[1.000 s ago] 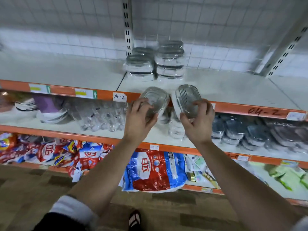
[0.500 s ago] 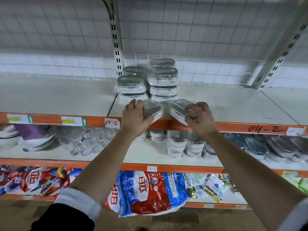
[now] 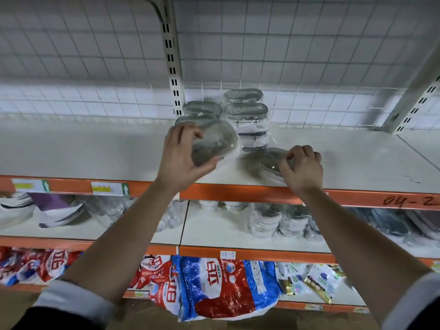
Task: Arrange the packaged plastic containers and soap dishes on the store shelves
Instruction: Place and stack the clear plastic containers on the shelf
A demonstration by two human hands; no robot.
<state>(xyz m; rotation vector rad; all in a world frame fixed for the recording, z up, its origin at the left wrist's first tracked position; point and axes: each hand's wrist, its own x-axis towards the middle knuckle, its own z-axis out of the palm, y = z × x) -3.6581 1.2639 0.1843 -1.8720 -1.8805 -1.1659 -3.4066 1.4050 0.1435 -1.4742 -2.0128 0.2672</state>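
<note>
A clear wrapped dish [image 3: 214, 141] is gripped in the left hand [image 3: 183, 158], with the thumb at its near edge and the fingers curled over its far side. It is held tilted, raised above the top shelf [image 3: 95, 153]. A second dish [image 3: 273, 160] is pinched under the curled fingers of the right hand [image 3: 301, 167], at four o'clock from the first and close to the shelf's front lip. Whether it rests on the shelf or hangs just above it is hidden by blur. Stacks [image 3: 247, 117] of like dishes are seen at twelve o'clock from the hands, against the wire back, and the raised dish is just in front of the left one. More wrapped dishes [image 3: 273, 220] are seen one shelf down, at six o'clock.

The dishes are judged light and stiff. The film wrap looks slick, and thin plastic may crack if squeezed or dropped. A hold across the rim, at the short sides, is judged safest.
</note>
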